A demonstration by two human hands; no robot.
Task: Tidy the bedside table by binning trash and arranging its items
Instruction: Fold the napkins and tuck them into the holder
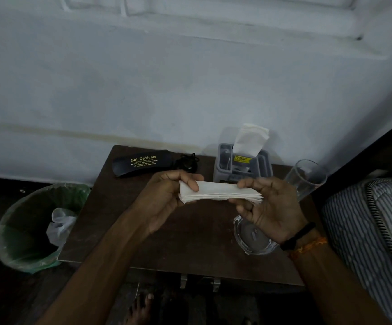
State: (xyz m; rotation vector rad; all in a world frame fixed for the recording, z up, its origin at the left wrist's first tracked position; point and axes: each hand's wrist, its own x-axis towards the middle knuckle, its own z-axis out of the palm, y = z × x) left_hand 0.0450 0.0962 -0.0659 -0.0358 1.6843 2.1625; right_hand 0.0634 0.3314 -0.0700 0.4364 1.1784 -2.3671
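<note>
A folded stack of white paper napkins [218, 192] is held level above the dark wooden bedside table [124, 221]. My left hand [166, 198] grips its left end, thumb on top. My right hand [270, 205] pinches its right end. Behind them stands a grey plastic organizer [260, 164] with a white tissue [251, 139] sticking up out of it. A black spectacle case [143, 163] lies at the table's back left, with a small black object [186, 164] beside it. A glass ashtray [252, 240] sits under my right wrist.
A green-lined bin [26, 231] with a crumpled white bag inside stands on the floor left of the table. An empty drinking glass [307, 178] stands at the table's right edge. A striped mattress [373, 226] borders the right. A bare foot [141, 306] shows below the table front.
</note>
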